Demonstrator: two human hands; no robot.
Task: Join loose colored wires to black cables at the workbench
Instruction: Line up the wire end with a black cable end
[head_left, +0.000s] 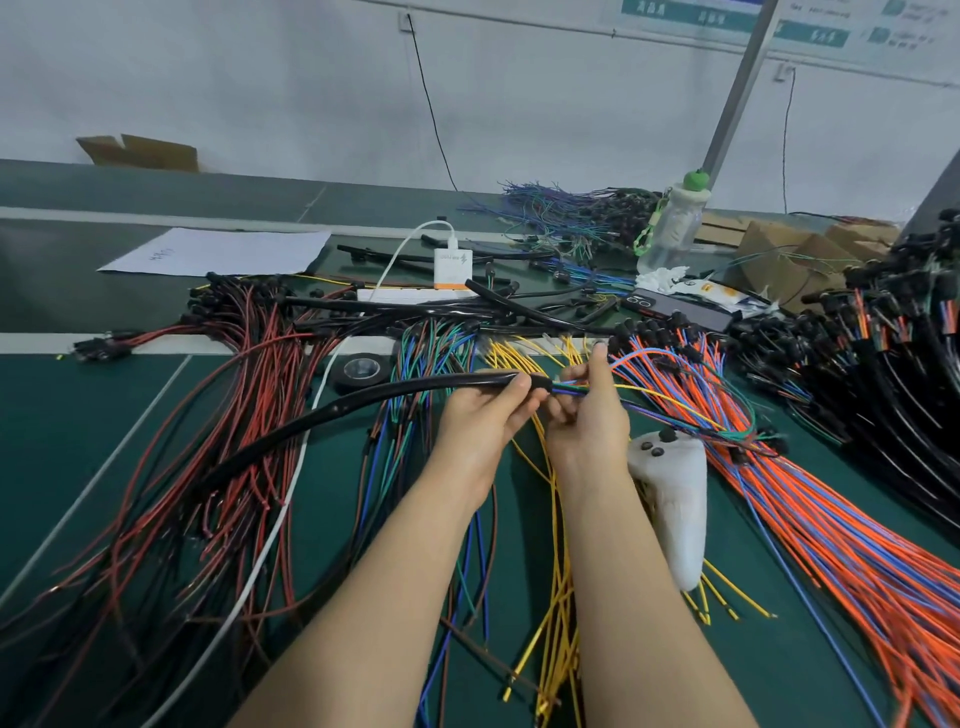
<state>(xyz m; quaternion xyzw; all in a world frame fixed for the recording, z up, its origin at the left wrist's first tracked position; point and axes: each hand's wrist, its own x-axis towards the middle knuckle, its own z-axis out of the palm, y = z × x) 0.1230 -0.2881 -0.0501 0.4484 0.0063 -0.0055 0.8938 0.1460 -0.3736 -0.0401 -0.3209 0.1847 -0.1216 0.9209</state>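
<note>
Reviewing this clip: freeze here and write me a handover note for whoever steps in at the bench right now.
Left hand grips the end of the black cable, which trails away to the left.
Right hand pinches the blue, green and yellow wires right at that cable's mouth.
Done: the wires meet the cable end; whether they are fully joined cannot be told.
Left: finish this join. Loose yellow wires and the orange-blue bundle wait nearby. The tape roll lies beyond the left hand.
</note>
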